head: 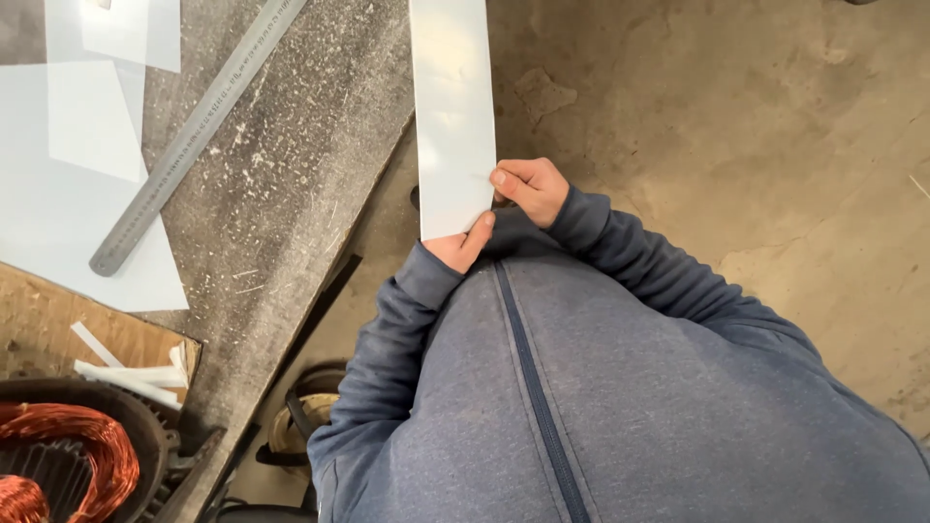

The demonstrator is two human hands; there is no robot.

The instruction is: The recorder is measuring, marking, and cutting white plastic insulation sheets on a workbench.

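Head view: bare concrete floor (736,126) below, scarred workbench (291,194) at my left. Steel ruler (194,131) lying slantwise on bench beside white sheets (58,203); copper-wound motor (68,455) at bench corner. Long white strip (452,107) held upright in front of my chest, well clear of bench. Left hand (463,244) pinching bottom edge, thumb on face. Right hand (533,189) gripping right edge, fingers curled behind. Best, I judge: keep strip flat, pinch light, edges square, no kink.

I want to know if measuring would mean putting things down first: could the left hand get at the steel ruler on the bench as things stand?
Probably not without letting go: the left hand is pinching the near end of the white strip together with the right hand. The ruler lies uncovered on the bench, nothing across it.
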